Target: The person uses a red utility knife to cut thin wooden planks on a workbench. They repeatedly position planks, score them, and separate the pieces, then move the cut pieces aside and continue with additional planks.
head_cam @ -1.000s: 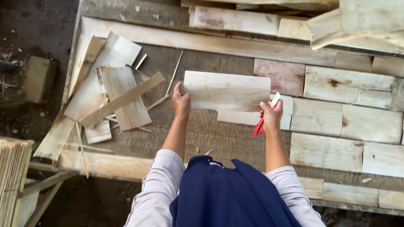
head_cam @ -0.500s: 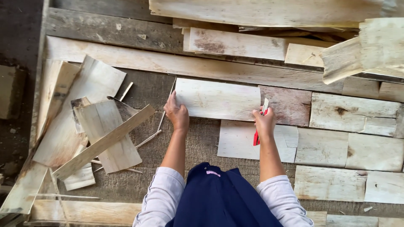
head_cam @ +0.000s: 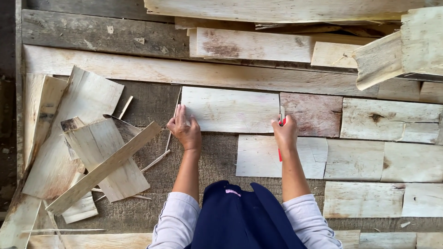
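Left hand flat and unclenched, fingers spread over the lower left corner of the pale wood sheet, pinning it near the middle of the frame. Right hand closed around a red-handled tool, tip up at the sheet's right edge, just beside the seam with a reddish sheet. Hard to tell whether blade or marker. Likely risks: if a blade, could slip off the seam toward the wrist or score the neighbouring piece; with pressure on one corner only, might let the thin sheet pivot, bow or split along the grain; could snag a fingertip on a splintered edge. Just below, another pale sheet, partly under the right forearm. Further right, rows of similar rectangles laid edge to edge. At left, a loose pile of offcuts with thin slivers nearby. Underneath, a rough grey bench top, bordered above by a long plank. Stacked boards at upper right. Dark ground at far left; nothing else of the room visible.
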